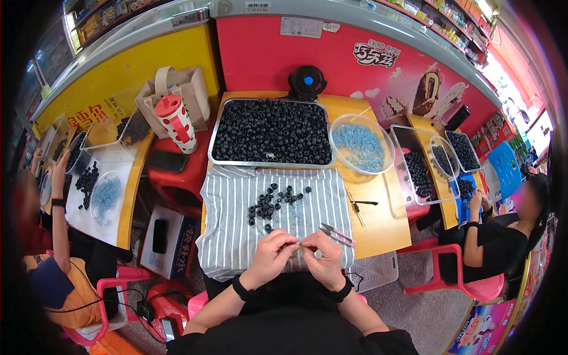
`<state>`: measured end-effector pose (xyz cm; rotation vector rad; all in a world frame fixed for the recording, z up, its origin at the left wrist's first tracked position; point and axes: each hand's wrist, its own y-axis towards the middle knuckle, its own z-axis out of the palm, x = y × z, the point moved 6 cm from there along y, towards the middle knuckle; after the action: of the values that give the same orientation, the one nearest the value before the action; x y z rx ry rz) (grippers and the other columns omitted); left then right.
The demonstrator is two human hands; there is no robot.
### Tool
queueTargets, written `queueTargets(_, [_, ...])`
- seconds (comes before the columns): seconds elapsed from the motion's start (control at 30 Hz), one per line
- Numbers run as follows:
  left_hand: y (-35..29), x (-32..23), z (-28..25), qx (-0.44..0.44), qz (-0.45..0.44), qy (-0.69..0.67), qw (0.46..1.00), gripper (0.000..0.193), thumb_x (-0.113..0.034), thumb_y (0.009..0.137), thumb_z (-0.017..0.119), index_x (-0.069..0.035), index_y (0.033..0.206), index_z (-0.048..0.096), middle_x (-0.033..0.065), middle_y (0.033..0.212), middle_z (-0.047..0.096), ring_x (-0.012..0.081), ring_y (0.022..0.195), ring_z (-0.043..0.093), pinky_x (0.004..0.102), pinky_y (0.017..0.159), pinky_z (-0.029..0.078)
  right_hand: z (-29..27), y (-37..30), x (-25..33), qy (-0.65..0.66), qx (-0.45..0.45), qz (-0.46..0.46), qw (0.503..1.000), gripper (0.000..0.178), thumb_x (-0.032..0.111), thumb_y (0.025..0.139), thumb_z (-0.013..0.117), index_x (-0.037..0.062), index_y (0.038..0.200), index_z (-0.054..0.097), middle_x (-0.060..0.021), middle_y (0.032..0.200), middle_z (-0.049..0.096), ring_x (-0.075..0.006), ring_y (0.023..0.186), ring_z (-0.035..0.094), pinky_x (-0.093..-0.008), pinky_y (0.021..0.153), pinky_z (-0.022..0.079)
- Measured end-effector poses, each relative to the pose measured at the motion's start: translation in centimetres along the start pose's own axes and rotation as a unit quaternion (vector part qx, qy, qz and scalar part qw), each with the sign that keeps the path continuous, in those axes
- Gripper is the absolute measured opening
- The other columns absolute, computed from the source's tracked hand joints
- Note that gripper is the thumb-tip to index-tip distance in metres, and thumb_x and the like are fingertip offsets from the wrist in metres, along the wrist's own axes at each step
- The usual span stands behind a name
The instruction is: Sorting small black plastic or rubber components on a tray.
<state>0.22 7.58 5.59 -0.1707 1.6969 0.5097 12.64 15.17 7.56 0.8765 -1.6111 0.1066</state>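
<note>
My left hand [273,255] and my right hand [322,255] meet over the near edge of a grey-and-white striped cloth [228,219]. Both have thumb and fingers pinched together, tip to tip, around something too small to make out. Just beyond the fingertips lies a loose group of small round black pieces [264,208], some showing a hole. A few tiny clear-blue pieces [296,213] are scattered beside them. Pink-handled scissors [338,235] rest on the cloth, close to my right hand, blades pointing left.
Behind the cloth stands a metal tray [266,164] full of black pieces, with a round tub [390,155] of clear-blue bits to its right. A thin white stick [355,207] lies on the table. A black fan [307,83] stands behind. People work at tables on both sides.
</note>
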Motion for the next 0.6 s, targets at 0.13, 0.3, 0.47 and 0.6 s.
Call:
queueTargets(0.13, [0.4,-1.2,0.0,0.009,0.067,0.055,0.996,0.008,0.005,0.083,0.064,0.004,0.091,0.064,0.0095,0.082,0.059,0.0152,0.065,0.061,0.0256,0.056,0.048,-0.3,-0.1,-0.5,0.023,-0.007,0.034,0.999,0.011,-0.012,0.074,0.063,-0.0025,0.08,0.062,-0.0086,0.079,0.063,-0.0114,0.066,0.059,-0.023,0.058,0.046])
queueTargets(0.3, [0.2,-0.1,0.4,0.012,0.048,0.061,0.997,0.004,0.003,0.087,0.061,0.003,0.091,0.061,0.009,0.083,0.058,0.0155,0.062,0.059,0.0268,0.055,0.046,-0.3,0.0,-0.1,0.005,-0.007,0.02,1.0,0.012,-0.012,0.073,0.062,-0.0022,0.079,0.062,-0.0092,0.078,0.063,-0.0125,0.066,0.059,-0.0237,0.059,0.046])
queueTargets(0.47, [0.1,0.9,0.5,0.018,-0.068,-0.043,0.997,0.006,-0.001,0.091,0.057,0.003,0.09,0.061,0.0062,0.08,0.057,0.0113,0.06,0.058,0.0253,0.053,0.046,-0.2,0.2,0.6,-0.03,0.001,-0.064,0.997,0.014,-0.013,0.071,0.061,-0.0017,0.079,0.06,-0.0113,0.078,0.063,-0.0189,0.067,0.061,-0.0263,0.059,0.047])
queueTargets(0.6, [0.3,2.3,0.4,0.024,-0.092,-0.017,0.995,0.01,-0.003,0.093,0.055,0.004,0.094,0.062,0.0059,0.078,0.057,0.01,0.06,0.058,0.0234,0.053,0.046,-0.1,-0.1,0.6,-0.108,0.008,-0.086,0.99,0.015,-0.013,0.069,0.06,-0.0009,0.079,0.058,-0.0132,0.078,0.06,-0.0273,0.069,0.061,-0.0328,0.06,0.048])
